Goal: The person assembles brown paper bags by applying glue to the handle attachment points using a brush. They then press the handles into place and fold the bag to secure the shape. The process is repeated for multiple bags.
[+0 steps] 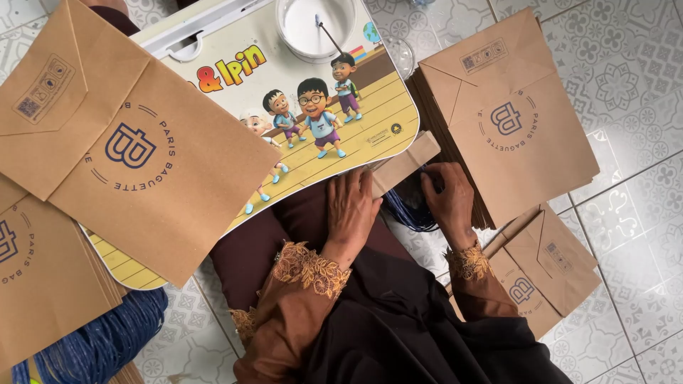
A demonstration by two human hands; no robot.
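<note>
While the left hand [350, 210] presses flat on the folded brown paper strip [404, 165], the right hand [448, 200] apparently pinches blue cord [409, 213]; keep the strip pinned.

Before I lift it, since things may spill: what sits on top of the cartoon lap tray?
A white bowl of white liquid with a stick, and a brown paper bag covering the cartoon lap tray's left side; anything beneath the bag is hidden.
</note>
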